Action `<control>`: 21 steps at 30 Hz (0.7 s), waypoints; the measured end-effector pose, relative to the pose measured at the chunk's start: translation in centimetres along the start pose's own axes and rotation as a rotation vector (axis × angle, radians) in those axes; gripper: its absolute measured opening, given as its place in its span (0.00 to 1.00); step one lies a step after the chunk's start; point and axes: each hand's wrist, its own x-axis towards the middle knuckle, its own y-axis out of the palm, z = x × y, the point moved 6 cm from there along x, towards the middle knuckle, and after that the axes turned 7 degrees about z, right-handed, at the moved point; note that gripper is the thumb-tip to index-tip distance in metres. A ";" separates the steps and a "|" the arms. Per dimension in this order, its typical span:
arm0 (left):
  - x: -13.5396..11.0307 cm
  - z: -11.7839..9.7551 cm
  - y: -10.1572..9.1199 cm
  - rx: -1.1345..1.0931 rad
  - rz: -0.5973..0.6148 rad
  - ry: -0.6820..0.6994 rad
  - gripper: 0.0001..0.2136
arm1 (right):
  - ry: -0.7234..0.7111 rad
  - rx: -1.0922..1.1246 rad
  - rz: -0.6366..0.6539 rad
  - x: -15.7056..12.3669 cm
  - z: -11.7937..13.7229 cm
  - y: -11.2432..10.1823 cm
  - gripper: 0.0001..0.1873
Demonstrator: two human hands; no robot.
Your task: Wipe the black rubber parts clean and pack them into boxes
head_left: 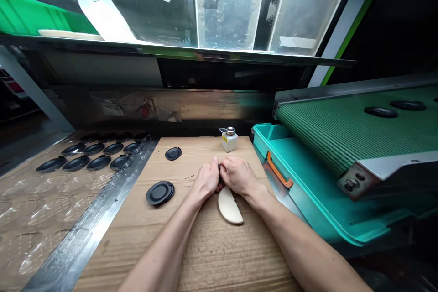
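Note:
My left hand (206, 177) and my right hand (238, 174) meet over the cardboard sheet (212, 255). Both are closed on a small black piece (219, 178) held between the fingertips. Only its edge shows, so its full shape is hidden. Just below the right hand lies a cream half-round pad (229, 207). Left of my hands, a small stack of black oval lid-like parts (160, 193) rests on the cardboard. A single black part (173, 153) lies farther back. Beyond the hands stands a white square bottle (229, 140) with a metal cap.
A clear moulded tray (51, 200) at left holds several black parts in its far rows. On the right, a teal bin (308, 205) with an orange handle sits under a green conveyor belt (369, 123) carrying black parts. A metal shelf edge (191, 52) crosses above.

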 end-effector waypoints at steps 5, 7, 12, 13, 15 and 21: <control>-0.3 -0.8 0.0 0.039 -0.001 0.060 0.34 | -0.033 -0.009 -0.005 0.0 0.4 -0.5 0.12; -0.4 -0.9 0.1 0.029 0.000 0.064 0.33 | -0.037 -0.004 -0.006 0.0 0.3 -0.5 0.11; -0.2 -0.4 0.1 0.017 0.002 0.025 0.33 | -0.009 0.007 0.003 0.0 0.0 -0.4 0.11; -0.2 -0.4 0.1 0.034 -0.003 0.042 0.33 | -0.020 0.008 -0.005 0.0 0.1 -0.5 0.11; -0.1 -0.5 0.0 0.046 -0.005 0.071 0.33 | -0.027 0.017 -0.010 0.0 0.1 -0.6 0.11; 0.0 -0.3 0.0 0.050 -0.004 0.077 0.33 | -0.014 0.039 0.006 0.1 0.0 -0.6 0.12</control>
